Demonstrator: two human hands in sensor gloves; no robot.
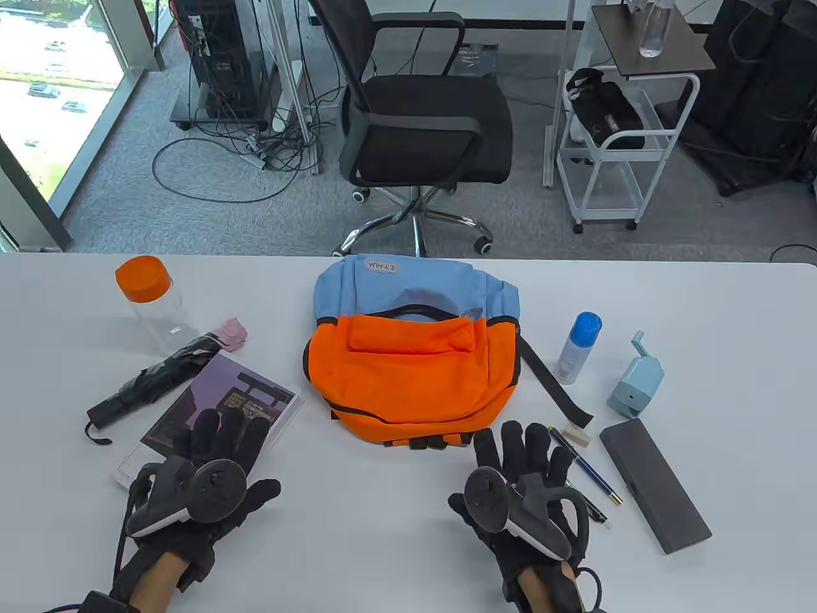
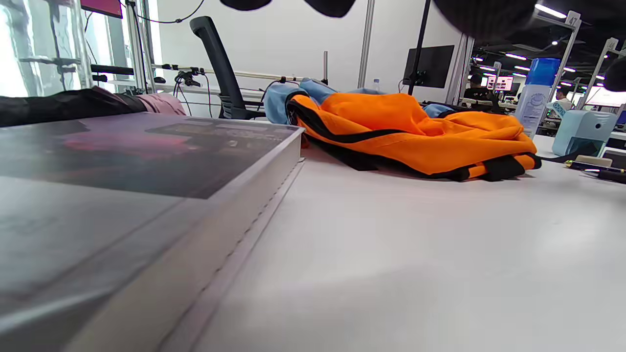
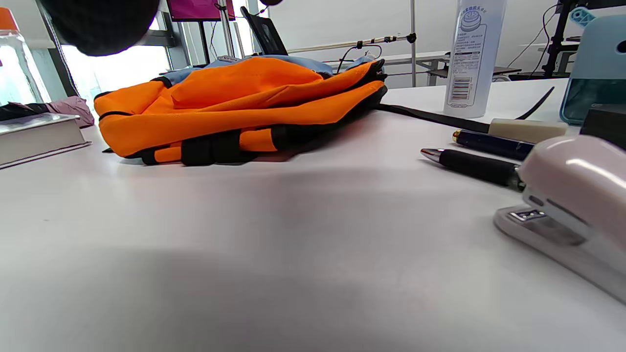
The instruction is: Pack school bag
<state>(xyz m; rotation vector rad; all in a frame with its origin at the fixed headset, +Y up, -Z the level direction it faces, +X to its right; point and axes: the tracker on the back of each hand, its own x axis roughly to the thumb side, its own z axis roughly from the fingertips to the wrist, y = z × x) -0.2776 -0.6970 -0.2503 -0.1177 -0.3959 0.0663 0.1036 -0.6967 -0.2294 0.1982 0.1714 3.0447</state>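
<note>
The orange and blue school bag (image 1: 408, 357) lies flat in the middle of the table, and shows in the left wrist view (image 2: 415, 132) and the right wrist view (image 3: 234, 107). My left hand (image 1: 220, 434) lies flat with spread fingers over the near corner of a purple book (image 1: 223, 396); it grips nothing. My right hand (image 1: 520, 447) lies flat on the table just in front of the bag, holding nothing. A pale stapler (image 3: 572, 205) sits close by the right hand; in the table view the hand hides it.
A folded black umbrella (image 1: 159, 373) and a clear bottle with an orange cap (image 1: 150, 306) lie left of the book. Right of the bag are a blue-capped spray bottle (image 1: 577, 348), a blue pencil sharpener (image 1: 635, 380), an eraser (image 1: 576, 436), two pens (image 1: 587, 466) and a black pencil case (image 1: 654, 485).
</note>
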